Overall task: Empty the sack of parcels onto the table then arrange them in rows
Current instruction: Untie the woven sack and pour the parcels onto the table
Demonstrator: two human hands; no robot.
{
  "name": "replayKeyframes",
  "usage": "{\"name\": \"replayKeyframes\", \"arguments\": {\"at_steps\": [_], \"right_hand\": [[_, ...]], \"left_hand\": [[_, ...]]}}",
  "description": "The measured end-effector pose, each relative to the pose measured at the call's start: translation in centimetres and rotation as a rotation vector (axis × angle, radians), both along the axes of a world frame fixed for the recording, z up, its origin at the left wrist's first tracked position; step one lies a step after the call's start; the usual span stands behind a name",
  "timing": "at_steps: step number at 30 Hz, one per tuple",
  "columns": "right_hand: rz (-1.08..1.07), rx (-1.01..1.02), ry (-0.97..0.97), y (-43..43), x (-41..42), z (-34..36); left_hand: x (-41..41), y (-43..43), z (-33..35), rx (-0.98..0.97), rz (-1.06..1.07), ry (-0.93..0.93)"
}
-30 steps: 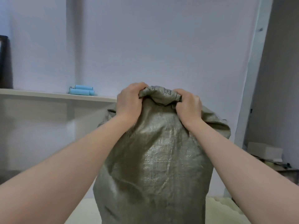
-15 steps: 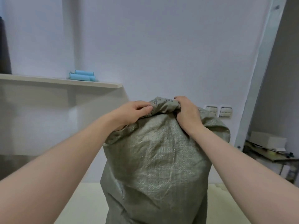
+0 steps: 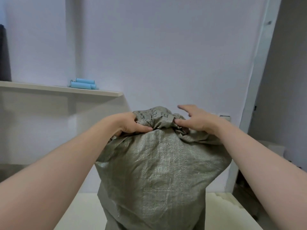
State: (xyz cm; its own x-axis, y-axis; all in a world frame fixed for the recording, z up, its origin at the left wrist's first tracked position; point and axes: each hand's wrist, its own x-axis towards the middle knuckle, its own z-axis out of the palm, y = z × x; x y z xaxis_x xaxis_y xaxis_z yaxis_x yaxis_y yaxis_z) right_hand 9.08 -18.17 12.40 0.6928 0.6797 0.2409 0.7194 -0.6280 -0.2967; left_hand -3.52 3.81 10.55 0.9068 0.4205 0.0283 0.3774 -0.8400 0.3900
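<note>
Pale lilac wall (image 3: 166,47); beige shelf (image 3: 58,89) at left w/ blue rolls (image 3: 83,83); white door frame (image 3: 259,72) at right.

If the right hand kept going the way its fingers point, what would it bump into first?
The right hand is open, fingers pointing left across the bunched top of the sack. Going straight on, it would probably meet that gathered top first, then the left hand gripping it. Depth is hard to judge; it might pass just behind.

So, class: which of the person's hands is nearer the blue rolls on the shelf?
Left. The left hand grips the sack top below-right of the blue rolls; the right hand is farther right.
</note>
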Motion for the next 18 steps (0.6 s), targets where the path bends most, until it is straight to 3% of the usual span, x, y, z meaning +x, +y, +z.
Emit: {"name": "replayKeyframes", "arguments": {"at_steps": [2, 5, 10, 13, 16, 18], "right_hand": [[-0.012, -0.077, 0.033, -0.3, -0.1, 0.1], [0.123, -0.006, 0.370, -0.6, 0.0, -0.6], [0.269, 0.005, 0.458, -0.3, 0.3, -0.7], [0.278, 0.039, 0.294, 0.6, -0.3, -0.7], [0.066, 0.127, -0.087, 2.6, -0.3, -2.1], [-0.088, 0.291, -0.201, 4.0, -0.7, -3.8]], "left_hand": [[-0.4, 0.1, -0.2, 0.014, -0.026, 0.057], [-0.5, -0.8, -1.0, 0.057, -0.066, 0.083], [-0.4, -1.7, -1.9, 0.051, -0.116, -0.022], [-0.3, -2.4, -2.0, 0.092, -0.117, -0.129], [1.0, -2.3, -2.5, 0.198, -0.049, -0.305], [1.7, -2.5, -3.3, 0.230, 0.015, -0.449]]}}
